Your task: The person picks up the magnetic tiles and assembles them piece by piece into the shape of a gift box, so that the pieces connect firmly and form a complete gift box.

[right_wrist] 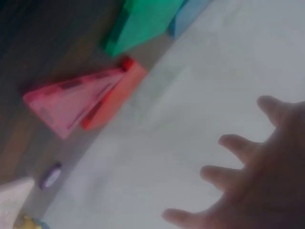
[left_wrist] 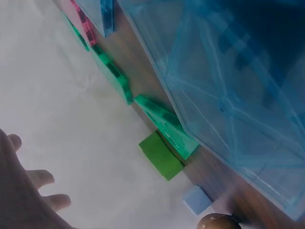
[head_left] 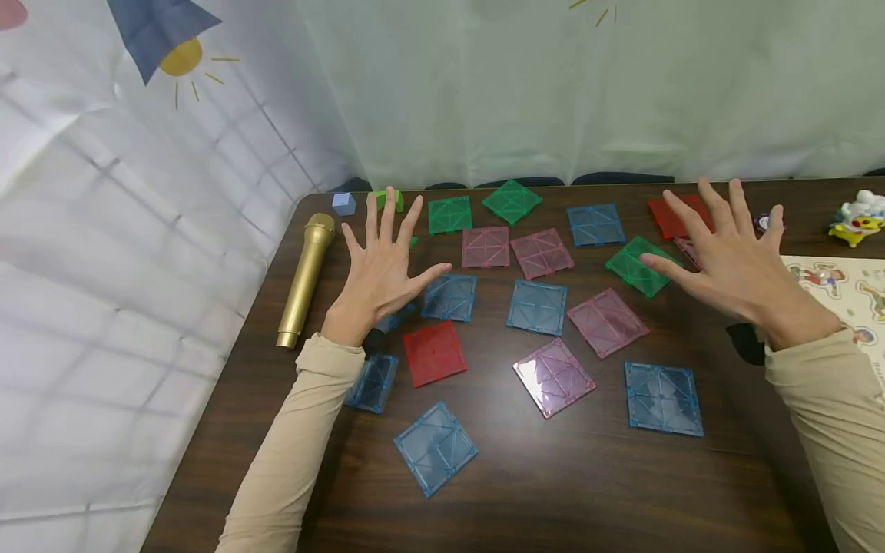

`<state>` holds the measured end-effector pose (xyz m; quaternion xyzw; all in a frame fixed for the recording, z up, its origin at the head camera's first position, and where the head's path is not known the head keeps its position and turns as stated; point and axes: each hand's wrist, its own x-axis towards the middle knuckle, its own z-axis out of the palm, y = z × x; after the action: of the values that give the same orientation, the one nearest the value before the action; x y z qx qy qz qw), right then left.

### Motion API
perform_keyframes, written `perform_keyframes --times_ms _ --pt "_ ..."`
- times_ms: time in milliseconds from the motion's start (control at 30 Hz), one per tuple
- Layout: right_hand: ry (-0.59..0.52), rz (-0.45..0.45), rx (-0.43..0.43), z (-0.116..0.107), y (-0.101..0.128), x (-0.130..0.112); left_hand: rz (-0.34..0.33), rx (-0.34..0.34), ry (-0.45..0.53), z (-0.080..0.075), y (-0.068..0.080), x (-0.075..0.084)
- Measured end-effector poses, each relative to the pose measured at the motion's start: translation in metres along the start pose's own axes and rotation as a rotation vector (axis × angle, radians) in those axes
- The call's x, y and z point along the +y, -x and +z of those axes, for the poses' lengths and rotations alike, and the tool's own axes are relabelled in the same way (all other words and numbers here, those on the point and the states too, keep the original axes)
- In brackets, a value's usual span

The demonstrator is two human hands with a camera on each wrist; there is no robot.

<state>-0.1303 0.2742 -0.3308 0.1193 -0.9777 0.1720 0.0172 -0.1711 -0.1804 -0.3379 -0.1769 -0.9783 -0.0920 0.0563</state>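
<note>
Both hands are held with fingers spread and nothing in them. In the head view my left hand (head_left: pixel 378 273) appears over the left part of the table, near a blue square magnetic tile (head_left: pixel 449 297) and a red tile (head_left: pixel 435 353). My right hand (head_left: pixel 736 257) is on the right, close to a green tile (head_left: pixel 641 266) and partly in front of another red tile (head_left: pixel 674 215). Pink tiles (head_left: pixel 608 322) and more blue tiles (head_left: pixel 664 399) lie flat between and below the hands. A green triangular tile (left_wrist: pixel 167 126) shows in the left wrist view.
A gold microphone (head_left: pixel 306 280) lies along the table's left side. Small blue (head_left: pixel 343 203) and green blocks (left_wrist: pixel 161 156) sit near the back edge. At right are a yellow-and-white figurine (head_left: pixel 859 219) and a printed board (head_left: pixel 853 269). A white curtain (head_left: pixel 484 92) hangs behind.
</note>
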Motion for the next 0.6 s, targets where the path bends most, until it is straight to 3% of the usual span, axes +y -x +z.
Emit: perform_keyframes --times_ms 133,300,467,600 --pt "0.007 -0.054 0.0 0.003 0.0 -0.01 0.073 0.007 0.058 -0.003 0.008 0.004" --pt "0.001 -0.206 -0.021 0.009 0.0 -0.032 0.195 -0.025 0.186 -0.007 0.019 0.018" --pt "-0.013 -0.437 -0.089 0.019 -0.002 -0.06 0.288 -0.148 0.255 -0.007 0.032 0.033" --pt "-0.016 -0.565 -0.164 0.029 -0.002 -0.082 0.298 -0.271 0.225 -0.004 0.04 0.038"
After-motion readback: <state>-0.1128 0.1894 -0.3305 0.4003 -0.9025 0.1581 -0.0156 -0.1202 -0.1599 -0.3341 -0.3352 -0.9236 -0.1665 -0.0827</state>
